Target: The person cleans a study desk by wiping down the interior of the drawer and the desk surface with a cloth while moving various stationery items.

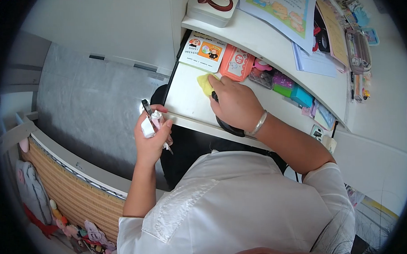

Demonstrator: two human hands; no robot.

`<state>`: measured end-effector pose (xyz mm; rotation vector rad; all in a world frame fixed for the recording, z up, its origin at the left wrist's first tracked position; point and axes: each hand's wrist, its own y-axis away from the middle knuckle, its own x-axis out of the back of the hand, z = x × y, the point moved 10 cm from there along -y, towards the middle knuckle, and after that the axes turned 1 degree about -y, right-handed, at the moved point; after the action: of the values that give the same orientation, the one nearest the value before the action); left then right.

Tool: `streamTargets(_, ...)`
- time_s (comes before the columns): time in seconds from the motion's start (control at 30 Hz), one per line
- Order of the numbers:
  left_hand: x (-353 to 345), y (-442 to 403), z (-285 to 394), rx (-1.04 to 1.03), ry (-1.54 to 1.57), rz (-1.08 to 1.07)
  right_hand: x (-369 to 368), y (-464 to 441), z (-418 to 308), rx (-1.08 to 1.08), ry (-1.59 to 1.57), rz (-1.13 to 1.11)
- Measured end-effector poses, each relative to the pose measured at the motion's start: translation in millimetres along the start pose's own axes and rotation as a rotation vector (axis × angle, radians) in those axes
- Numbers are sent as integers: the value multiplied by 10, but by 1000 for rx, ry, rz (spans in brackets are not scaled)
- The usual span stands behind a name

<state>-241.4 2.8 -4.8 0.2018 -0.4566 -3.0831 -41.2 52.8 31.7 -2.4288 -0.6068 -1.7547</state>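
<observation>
My right hand (pixel 238 102) presses a yellow cloth (pixel 205 85) against the bottom of the pulled-out white drawer (pixel 186 94). Its fingers are closed on the cloth. A black strap-like thing (pixel 230 128) hangs under this hand; what it belongs to is hidden. Out to the left of the drawer, my left hand (pixel 151 144) is wrapped round several small things. Among them are a black-capped pen (pixel 147 107), a small white block (pixel 147 127) and a clear, pinkish piece (pixel 156 119) I cannot identify.
Along the drawer's back lie a printed card (pixel 203 52), an orange-red case (pixel 236 63), a pink item (pixel 262 65) and a blue box (pixel 302 95). Papers (pixel 282 10) and a pencil case (pixel 358 52) rest on the desk above. A bed (pixel 80 185) with toys stands at left.
</observation>
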Motion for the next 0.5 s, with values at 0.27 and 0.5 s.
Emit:
streamTargets(0.27,15,18,-39,36,-34,2,-16,157,122,-9,-71,-37)
streamTargets(0.5,15,18,-37,30,-38,-8,34,230,193,-93,-87,-202)
